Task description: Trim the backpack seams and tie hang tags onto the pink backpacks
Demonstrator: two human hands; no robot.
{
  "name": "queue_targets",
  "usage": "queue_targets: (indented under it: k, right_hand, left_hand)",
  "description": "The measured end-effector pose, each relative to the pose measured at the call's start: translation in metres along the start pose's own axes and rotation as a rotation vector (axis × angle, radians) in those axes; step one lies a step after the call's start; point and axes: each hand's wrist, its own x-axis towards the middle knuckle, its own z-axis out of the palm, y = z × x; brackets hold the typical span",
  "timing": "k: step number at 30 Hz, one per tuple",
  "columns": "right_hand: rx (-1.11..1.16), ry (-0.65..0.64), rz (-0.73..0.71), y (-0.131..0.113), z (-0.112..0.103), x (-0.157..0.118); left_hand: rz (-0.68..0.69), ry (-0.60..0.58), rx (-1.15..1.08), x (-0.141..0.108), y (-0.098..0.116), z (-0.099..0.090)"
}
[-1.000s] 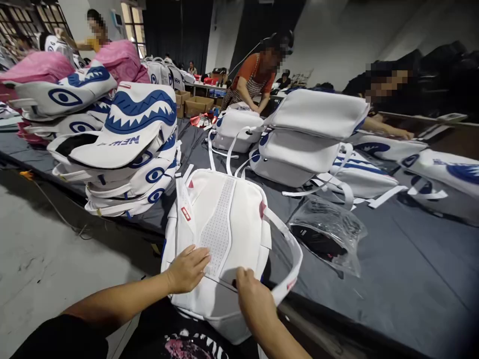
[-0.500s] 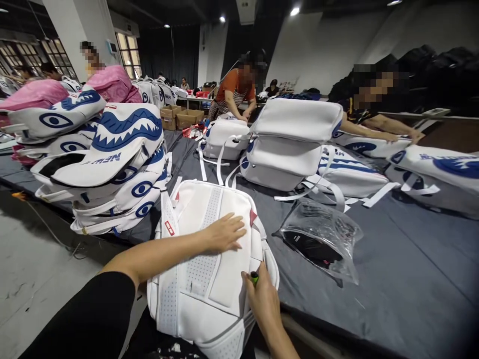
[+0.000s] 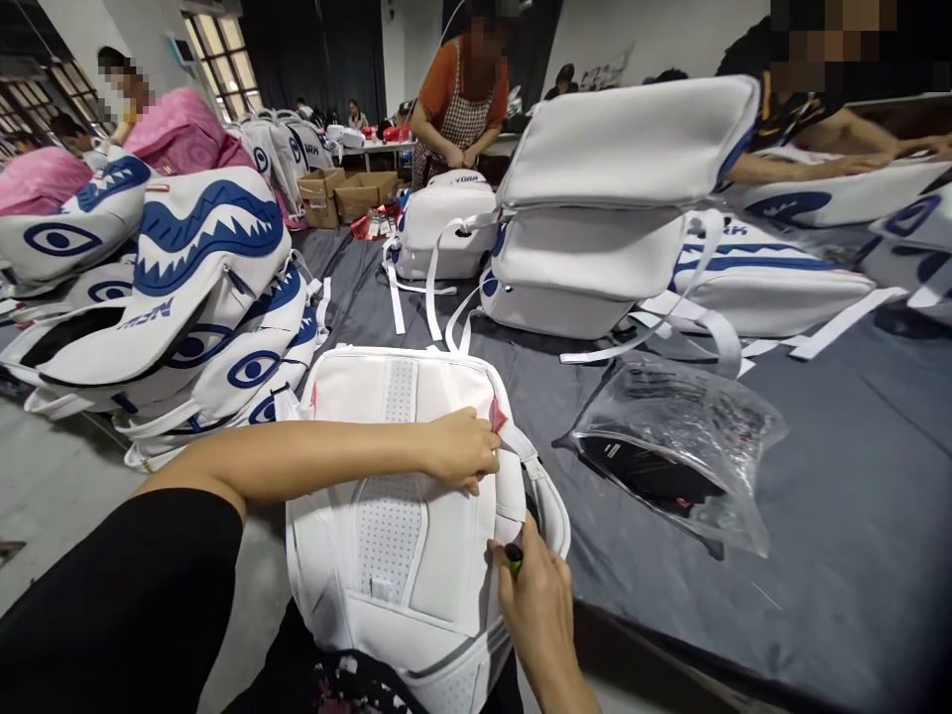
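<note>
A white backpack (image 3: 453,555) leans at the table's edge, its padded back panel facing me. My left hand (image 3: 465,448) lies across the upper right of the panel, fingers curled at the strap beside a small red tab (image 3: 497,415). Lower down, at the backpack's right side, my right hand (image 3: 536,585) is closed round a small green tool with a black end (image 3: 513,557). Its fingertips touch the white strap edge. What the left fingers pinch is too small to make out.
Stacked white-and-blue backpacks (image 3: 208,238) stand at left, more white backpacks (image 3: 595,198) behind. A clear plastic bag (image 3: 684,436) with black contents lies right on the grey-covered table (image 3: 840,496). Two people work across it; cardboard boxes (image 3: 364,193) sit farther back.
My left hand has gone from lying spread on the panel to fingers curled at the strap. The left shoulder strap no longer lies over the panel. The view has shifted lower and closer.
</note>
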Motion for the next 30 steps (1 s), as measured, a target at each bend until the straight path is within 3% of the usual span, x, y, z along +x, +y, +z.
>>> queue_targets:
  k: [5,8,12,15,17,20,23,25,30]
  right_hand:
    - [-0.010,-0.038,-0.012,-0.003,-0.005,0.000]
    - [-0.034,-0.031,-0.035,-0.002,-0.005,-0.001]
    - [-0.046,-0.032,-0.012,-0.009,-0.009,0.000]
    - [-0.021,-0.097,0.037,-0.021,-0.018,0.006]
    - [0.007,-0.188,0.089,-0.026,-0.028,0.013]
    - [0.094,-0.287,0.205,-0.033,-0.053,0.027]
    - [0.214,-0.172,0.286,-0.042,-0.083,0.038]
    - [0.335,-0.096,0.332,-0.049,-0.098,0.044]
    - [0.803,-0.019,0.476,-0.065,-0.097,0.054]
  left_hand:
    - [0.097,0.059,0.051,0.010,-0.009,0.009]
    - [0.177,0.095,0.065,0.002,-0.030,0.003]
    - [0.007,0.203,0.005,-0.021,-0.072,-0.023]
    - [-0.108,0.339,-0.188,-0.032,-0.090,-0.029]
    - [-0.116,0.360,-0.339,-0.034,-0.083,-0.021]
    - [-0.089,0.294,-0.549,-0.036,-0.049,-0.002]
    - [-0.120,0.310,-0.748,-0.037,-0.018,0.011]
    - [-0.156,0.359,-0.810,-0.037,-0.009,0.015]
    - [-0.186,0.456,-0.793,-0.043,-0.004,0.027]
